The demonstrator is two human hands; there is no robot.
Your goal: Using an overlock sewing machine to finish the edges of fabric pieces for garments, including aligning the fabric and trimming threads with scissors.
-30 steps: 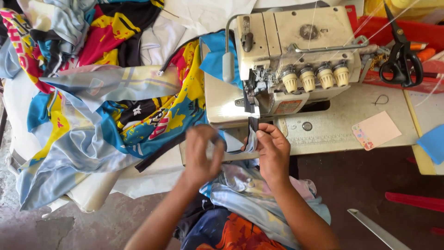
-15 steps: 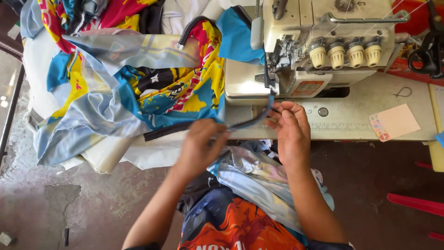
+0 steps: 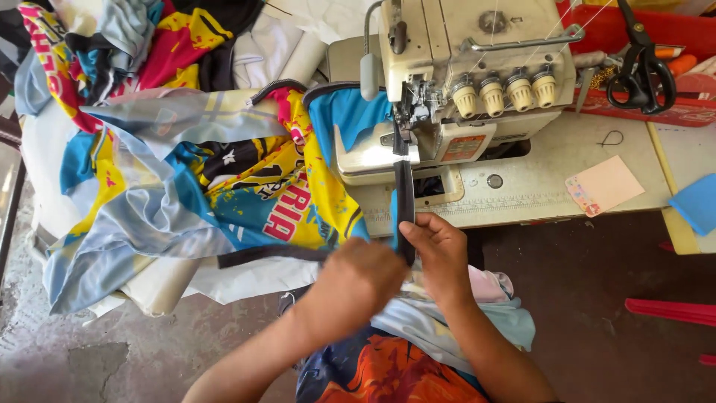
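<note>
The right hand (image 3: 440, 246) is pinching a dark strip of trim (image 3: 404, 201) between thumb and fingers, just in front of the sewing machine (image 3: 477, 82). The strip is running straight up from that grip to the needle area of the machine, lying over the pale machine bed. The left hand (image 3: 358, 287) is curled closed beside the right hand, touching it, and is gripping the same dark strip where it is bending away to the left along the table edge (image 3: 522, 213); its fingertips are blurred, so the exact grip is hard to see. A bright printed shirt (image 3: 253, 194) in yellow, blue and red is spreading over the table to the left of the machine, with its blue part tucked against the machine's side. More coloured cloth is piling up behind it. Black scissors (image 3: 638, 75) are lying on a red tray at the far right, well apart from the hands. A small pale card (image 3: 604, 185) is resting on the table right of the machine
</note>
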